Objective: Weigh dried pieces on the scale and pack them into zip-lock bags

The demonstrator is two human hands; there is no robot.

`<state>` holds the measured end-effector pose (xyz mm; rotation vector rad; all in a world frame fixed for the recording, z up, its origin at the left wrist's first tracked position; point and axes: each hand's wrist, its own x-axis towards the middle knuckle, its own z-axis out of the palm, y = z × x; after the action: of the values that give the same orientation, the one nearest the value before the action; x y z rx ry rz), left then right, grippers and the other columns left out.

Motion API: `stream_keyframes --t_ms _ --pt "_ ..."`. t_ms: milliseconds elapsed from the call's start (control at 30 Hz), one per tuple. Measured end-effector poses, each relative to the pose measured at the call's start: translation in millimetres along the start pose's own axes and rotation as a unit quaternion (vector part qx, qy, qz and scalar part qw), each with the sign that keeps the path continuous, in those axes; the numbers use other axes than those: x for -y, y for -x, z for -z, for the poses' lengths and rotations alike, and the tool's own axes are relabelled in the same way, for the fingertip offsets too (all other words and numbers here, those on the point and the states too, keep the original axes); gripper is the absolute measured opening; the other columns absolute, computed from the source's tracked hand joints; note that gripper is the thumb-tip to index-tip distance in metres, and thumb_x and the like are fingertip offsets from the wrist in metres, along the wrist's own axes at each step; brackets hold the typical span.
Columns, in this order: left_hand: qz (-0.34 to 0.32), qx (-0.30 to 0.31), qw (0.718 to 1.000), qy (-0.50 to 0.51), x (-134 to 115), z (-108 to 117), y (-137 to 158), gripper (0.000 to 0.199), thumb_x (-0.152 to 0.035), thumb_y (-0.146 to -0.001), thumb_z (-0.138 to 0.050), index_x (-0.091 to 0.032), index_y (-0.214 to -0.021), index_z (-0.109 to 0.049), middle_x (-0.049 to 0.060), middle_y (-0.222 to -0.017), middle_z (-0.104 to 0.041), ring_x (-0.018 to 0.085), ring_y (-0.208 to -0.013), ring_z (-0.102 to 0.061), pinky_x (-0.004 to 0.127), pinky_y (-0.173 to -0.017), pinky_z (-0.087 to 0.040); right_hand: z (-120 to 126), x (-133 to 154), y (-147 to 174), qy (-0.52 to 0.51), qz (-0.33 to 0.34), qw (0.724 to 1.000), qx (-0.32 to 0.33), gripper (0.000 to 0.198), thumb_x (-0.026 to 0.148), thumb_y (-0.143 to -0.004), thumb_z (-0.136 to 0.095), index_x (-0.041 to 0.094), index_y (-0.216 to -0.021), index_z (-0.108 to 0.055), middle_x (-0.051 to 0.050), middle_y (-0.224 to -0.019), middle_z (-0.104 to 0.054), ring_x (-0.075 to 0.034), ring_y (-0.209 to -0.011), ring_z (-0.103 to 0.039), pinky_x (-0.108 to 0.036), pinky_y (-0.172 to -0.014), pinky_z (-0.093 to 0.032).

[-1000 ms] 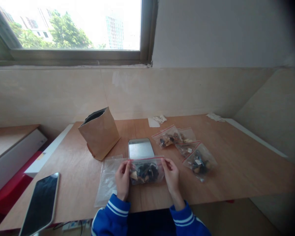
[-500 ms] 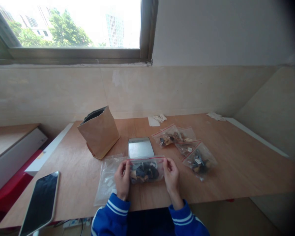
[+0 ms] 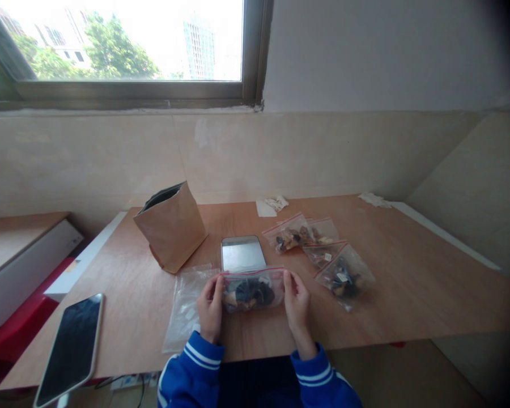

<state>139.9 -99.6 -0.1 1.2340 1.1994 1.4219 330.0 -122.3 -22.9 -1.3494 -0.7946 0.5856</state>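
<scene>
A clear zip bag (image 3: 253,294) with a red-striped top edge holds dark and tan dried pieces that look like wood ear fungus. Its upper left corner is pinched by my left hand (image 3: 211,306), and its upper right corner by my right hand (image 3: 297,303). The bag hangs just above the front part of the table, its top edge level with the near side of a flat silver-topped scale (image 3: 243,254). Beside my left hand lies a stack of unfilled clear zip bags (image 3: 179,317), partly covered by that hand.
An open brown paper bag (image 3: 174,229) stands behind on the left. Filled zip bags lie to the right, among them one with a label (image 3: 346,280) and one farther back (image 3: 292,235). A tablet (image 3: 71,345) sits at the left edge; crumpled paper (image 3: 277,204) lies near the wall.
The bag's lower part has swung up slightly and its contents have shifted a little. Both hands keep their hold at the corners. The other things stay put.
</scene>
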Motion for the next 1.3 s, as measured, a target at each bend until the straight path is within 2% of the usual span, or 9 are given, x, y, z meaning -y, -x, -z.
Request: stream_keyframes --t_ms 100,300,800,1033,1300 --pt "0.005 0.012 1.0 0.023 0.9 -0.3 0.2 0.036 -0.042 -0.085 -0.056 -0.017 -0.108 -0.067 0.007 -0.107 -0.069 0.021 -0.099 -0.061 0.03 -0.087 -0.045 -1.3 -1.0 0.3 -0.018 -0.002 1.0 0.011 0.04 0.052 -0.081 -0.058 0.015 -0.093 -0.065 -0.008 -0.08 -0.072 -0.02 -0.073 -0.065 -0.03 -0.067 -0.049" --pt "-0.006 -0.031 0.999 0.023 2.9 0.2 -1.1 0.026 -0.04 -0.08 -0.064 -0.016 -0.092 -0.067 0.004 -0.085 -0.069 0.017 -0.081 -0.062 0.028 -0.077 -0.047 -1.1 2.2 1.3 -0.03 -0.024 0.999 0.005 0.036 0.049 -0.076 -0.065 0.015 -0.088 -0.066 -0.008 -0.081 -0.072 -0.021 -0.074 -0.065 -0.031 -0.068 -0.049" --pt "-0.044 -0.064 0.996 -0.038 3.6 0.4 0.1 0.023 -0.039 -0.08 -0.063 -0.017 -0.086 -0.064 0.002 -0.081 -0.066 0.016 -0.079 -0.061 0.027 -0.075 -0.047 1.8 6.2 0.4 -0.051 -0.034 0.998 -0.003 0.032 0.046 -0.074 -0.069 0.015 -0.085 -0.066 -0.005 -0.08 -0.071 -0.02 -0.076 -0.064 -0.032 -0.072 -0.05" --pt "-0.032 -0.022 0.999 -0.01 3.4 0.1 -1.3 0.025 -0.038 -0.083 -0.061 -0.016 -0.092 -0.066 0.005 -0.091 -0.068 0.019 -0.089 -0.061 0.03 -0.082 -0.047 0.2 6.6 1.2 -0.087 -0.037 0.995 0.036 0.031 0.047 -0.081 -0.062 0.018 -0.091 -0.062 -0.006 -0.085 -0.072 -0.02 -0.08 -0.066 -0.033 -0.077 -0.051" --pt "-0.028 -0.047 0.998 -0.027 3.1 0.4 0.0 0.026 -0.04 -0.079 -0.064 -0.016 -0.089 -0.065 0.005 -0.083 -0.068 0.019 -0.081 -0.063 0.03 -0.076 -0.049 -0.2 -1.4 1.2 -0.123 -0.063 0.99 0.037 0.033 0.044 -0.076 -0.069 0.019 -0.095 -0.06 -0.005 -0.088 -0.071 -0.02 -0.083 -0.067 -0.033 -0.078 -0.051"
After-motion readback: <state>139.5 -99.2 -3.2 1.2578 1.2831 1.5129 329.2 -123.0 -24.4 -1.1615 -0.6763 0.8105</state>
